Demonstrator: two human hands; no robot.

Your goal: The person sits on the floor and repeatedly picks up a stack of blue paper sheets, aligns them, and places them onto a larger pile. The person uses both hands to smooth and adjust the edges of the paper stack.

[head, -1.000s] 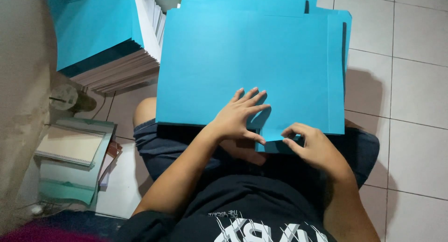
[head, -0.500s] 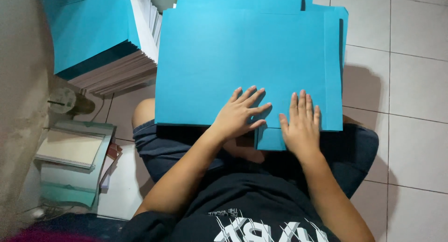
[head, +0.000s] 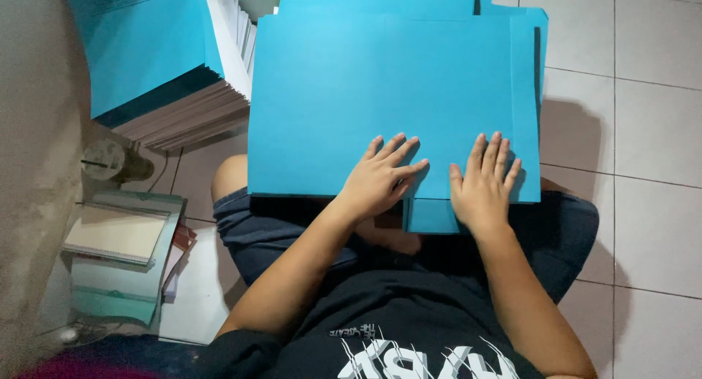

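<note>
1. Blue folder sheet (head: 380,101) is lying flat across the person's lap, filling the centre of the view and running up toward 12 o'clock. Long axis is going left–right; its near edge is facing the person's body at 6 o'clock.
2. More blue sheets (head: 530,72) are sitting under it, w/ edges sticking out at 12 and 3 o'clock, stacked the same way round.
3. A small blue tab (head: 428,217) is poking out below the near edge, btwn the two hands, pointing toward 6 o'clock.
4. Left hand (head: 376,182) is lying palm-down on the top sheet, fingers spread and pointing to approx 1 o'clock. Pressing flat, gripping nothing.
5. Right hand (head: 482,185) is also lying flat and unclenched, fingers pointing to 12 o'clock, heel resting over the near edge just beside the tab. Hands are apart, not touching each other.
6. No real containers in view. At 10 o'clock a thick stack of paper (head: 183,108) w/ a blue cover is sitting on the floor (head: 651,130).
7. At 8 o'clock a pile of notebooks (head: 121,255) is lying on the floor, a beige one on top.
</note>
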